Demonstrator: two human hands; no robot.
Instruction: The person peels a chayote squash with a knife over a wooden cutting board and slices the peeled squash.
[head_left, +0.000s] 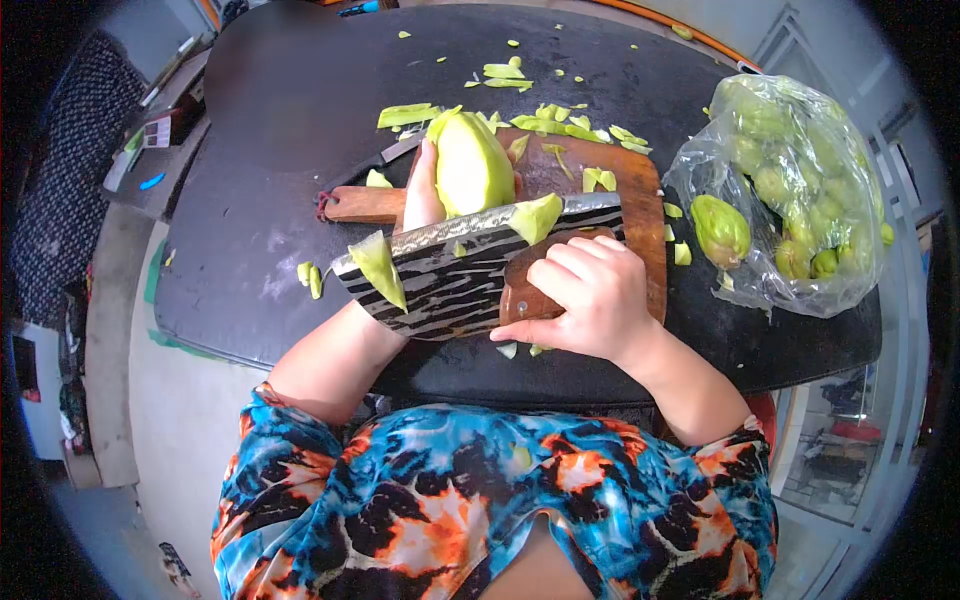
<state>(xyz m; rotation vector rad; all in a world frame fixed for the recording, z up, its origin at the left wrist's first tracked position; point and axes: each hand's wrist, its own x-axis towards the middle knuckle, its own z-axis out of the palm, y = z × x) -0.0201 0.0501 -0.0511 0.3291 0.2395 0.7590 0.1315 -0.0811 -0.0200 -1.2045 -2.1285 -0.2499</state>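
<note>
My left hand (423, 192) is wrapped around a largely peeled pale green chayote (472, 168), held upright above a wooden cutting board (640, 215). My right hand (590, 295) grips the brown wooden handle of a broad cleaver (440, 270) with a dark, wavy-patterned blade. The blade lies across in front of the chayote's lower end, its edge side toward the fruit, and hides part of my left hand and wrist. Pieces of green peel (377, 272) cling to the blade. Whether the edge touches the chayote I cannot tell.
Peel strips (545, 125) lie scattered over the board and the black table (250, 250). Behind the board's handle rests another knife (398, 150), partly hidden. At the right, a clear plastic bag (850, 270) holds several chayotes, with one unpeeled chayote (720, 230) at its opening.
</note>
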